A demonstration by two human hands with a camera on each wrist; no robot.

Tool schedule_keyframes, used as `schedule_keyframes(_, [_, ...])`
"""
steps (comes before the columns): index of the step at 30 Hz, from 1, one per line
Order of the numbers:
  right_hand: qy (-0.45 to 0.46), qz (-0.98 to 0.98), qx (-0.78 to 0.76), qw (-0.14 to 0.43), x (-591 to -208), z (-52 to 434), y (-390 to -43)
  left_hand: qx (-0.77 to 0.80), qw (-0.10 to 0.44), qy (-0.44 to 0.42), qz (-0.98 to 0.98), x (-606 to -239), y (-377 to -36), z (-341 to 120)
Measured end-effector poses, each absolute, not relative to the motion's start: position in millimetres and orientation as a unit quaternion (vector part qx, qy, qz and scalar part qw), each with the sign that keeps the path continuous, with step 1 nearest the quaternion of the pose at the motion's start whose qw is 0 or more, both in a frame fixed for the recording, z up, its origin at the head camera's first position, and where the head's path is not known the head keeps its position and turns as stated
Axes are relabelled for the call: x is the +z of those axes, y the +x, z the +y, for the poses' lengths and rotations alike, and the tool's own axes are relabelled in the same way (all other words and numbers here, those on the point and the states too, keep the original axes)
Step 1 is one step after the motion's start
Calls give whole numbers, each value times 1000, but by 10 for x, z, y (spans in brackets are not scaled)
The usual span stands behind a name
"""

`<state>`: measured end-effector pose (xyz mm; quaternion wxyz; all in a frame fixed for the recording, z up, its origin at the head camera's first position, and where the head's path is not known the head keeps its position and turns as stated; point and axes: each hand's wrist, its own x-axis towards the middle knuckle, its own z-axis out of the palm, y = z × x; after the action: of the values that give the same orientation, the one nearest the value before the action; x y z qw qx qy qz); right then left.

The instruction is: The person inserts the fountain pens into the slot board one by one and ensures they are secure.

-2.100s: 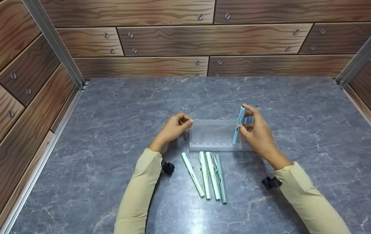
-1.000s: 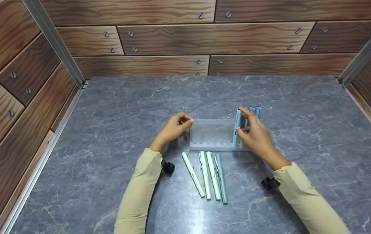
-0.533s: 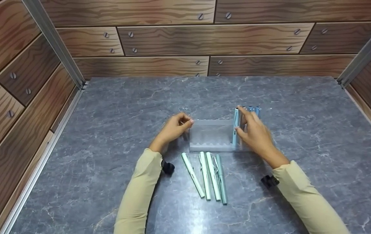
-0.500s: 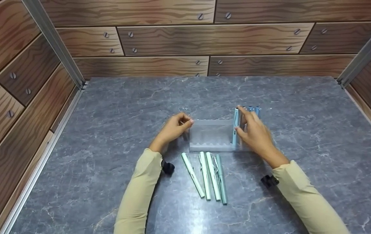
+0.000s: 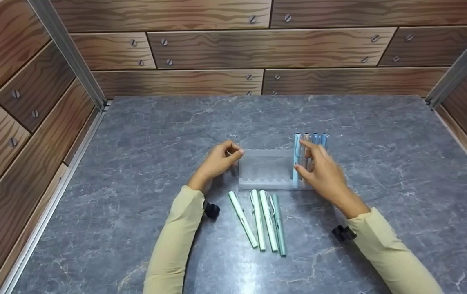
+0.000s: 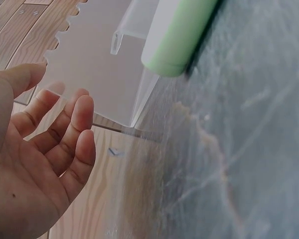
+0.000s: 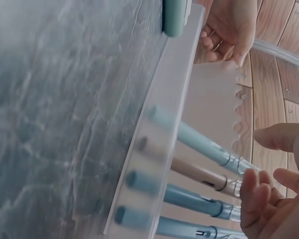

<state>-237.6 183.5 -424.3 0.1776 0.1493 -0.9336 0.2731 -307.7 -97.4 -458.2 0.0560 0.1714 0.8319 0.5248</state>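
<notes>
A frosted clear pen rack with scalloped edges stands mid-table. My left hand pinches its left upper corner; in the left wrist view the index fingertip shows through the rack's panel. At the right end a light blue pen leans in a notch, beside a brownish pen and two darker blue pens. My right hand is just right of the light blue pen, thumb and fingers spread. The right wrist view shows the fingers apart from that pen, with nothing between them.
In front of the rack lie several loose capped pens: light green pens and a darker green pen, pointing roughly toward me. The grey marbled table is bounded by wood-patterned walls.
The light blue pen went from my right hand's pinch, tilted, down into the rack's notch. My right fingers have since parted from it. The left hand stays at the corner.
</notes>
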Motion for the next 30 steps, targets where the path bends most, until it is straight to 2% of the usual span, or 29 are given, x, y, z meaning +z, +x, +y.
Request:
schedule_keyframes(5, [171,-933,281,144,-4245,1799,-2271,529,55,171,830,-4581,-3085,-967])
schedule_keyframes(16, [176,-926,335,-12,-4306,1749,-2091,534,54,166,827,-4572,-3076,-970])
schedule_keyframes(30, [196,-886,394,-147,-4387,1678,-1982,536,55,162,826,-4580,-3076,-960])
